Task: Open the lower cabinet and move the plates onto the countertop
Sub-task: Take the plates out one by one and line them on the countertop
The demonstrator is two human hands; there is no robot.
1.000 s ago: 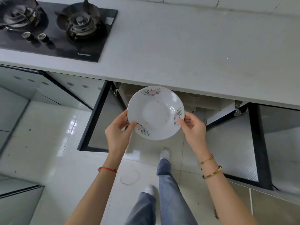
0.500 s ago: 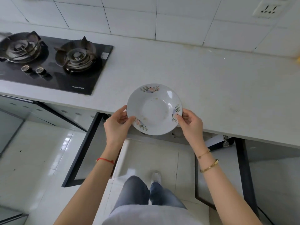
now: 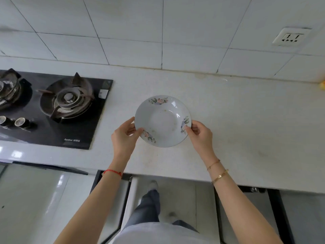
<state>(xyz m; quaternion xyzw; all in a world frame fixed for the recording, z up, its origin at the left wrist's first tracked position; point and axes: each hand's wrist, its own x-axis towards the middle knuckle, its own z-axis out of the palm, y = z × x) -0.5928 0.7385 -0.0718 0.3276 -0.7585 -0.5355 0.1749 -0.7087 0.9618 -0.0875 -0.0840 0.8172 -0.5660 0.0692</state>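
A white deep plate [image 3: 162, 121] with small flower prints on its rim is over the grey countertop [image 3: 237, 120], in the middle of the view. My left hand [image 3: 124, 136] pinches its left rim and my right hand [image 3: 200, 134] pinches its right rim. I cannot tell whether the plate touches the countertop. Below the counter edge the two lower cabinet doors [image 3: 107, 196] [image 3: 274, 213] stand swung open; the cabinet's inside is hidden.
A black two-burner gas hob [image 3: 58, 110] is set into the countertop to the left of the plate. A tiled wall with a socket [image 3: 290, 36] runs behind. My legs and shoes [image 3: 151, 199] stand on the tiled floor between the open doors.
Both hands have lifted the plate from in front of the open cabinet up and forward over the countertop. The view has tilted up towards the wall.
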